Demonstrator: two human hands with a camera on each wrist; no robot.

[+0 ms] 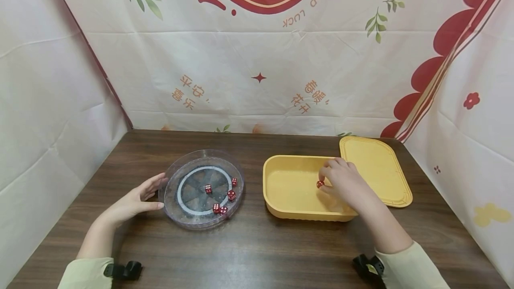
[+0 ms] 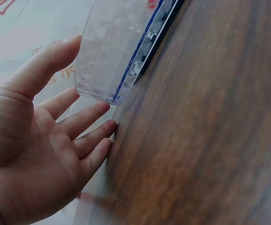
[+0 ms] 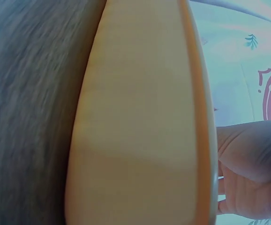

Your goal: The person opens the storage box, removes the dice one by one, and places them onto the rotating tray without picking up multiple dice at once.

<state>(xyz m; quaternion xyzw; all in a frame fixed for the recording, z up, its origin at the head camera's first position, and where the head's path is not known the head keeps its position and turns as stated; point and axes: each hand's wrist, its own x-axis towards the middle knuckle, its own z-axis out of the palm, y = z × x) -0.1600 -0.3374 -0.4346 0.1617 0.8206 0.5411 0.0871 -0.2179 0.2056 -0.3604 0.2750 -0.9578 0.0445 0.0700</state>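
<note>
A round clear plastic dish (image 1: pixel 176 215) with a pale ring in its base stands on the left, and several red dice (image 1: pixel 231 195) with white pips lie in it. My left hand (image 1: pixel 136 200) is at its left side, thumb and fingers spread. In the left wrist view, the thumb tip and straight fingertips are right at the wall of the dish (image 2: pixel 109 51). Over the right part of a yellow rectangular box (image 1: pixel 287 191), my right hand (image 1: pixel 345 182) pinches a red die (image 1: pixel 320 184). The right wrist view shows mainly the box's outer wall (image 3: pixel 135 112), which hides those fingertips.
A yellow lid (image 1: pixel 381 173) lies to the right of the box, partly behind my right hand. Everything stands on a dark wood table (image 1: pixel 249 253). Printed cloth (image 1: pixel 257 52) closes off the back and both sides.
</note>
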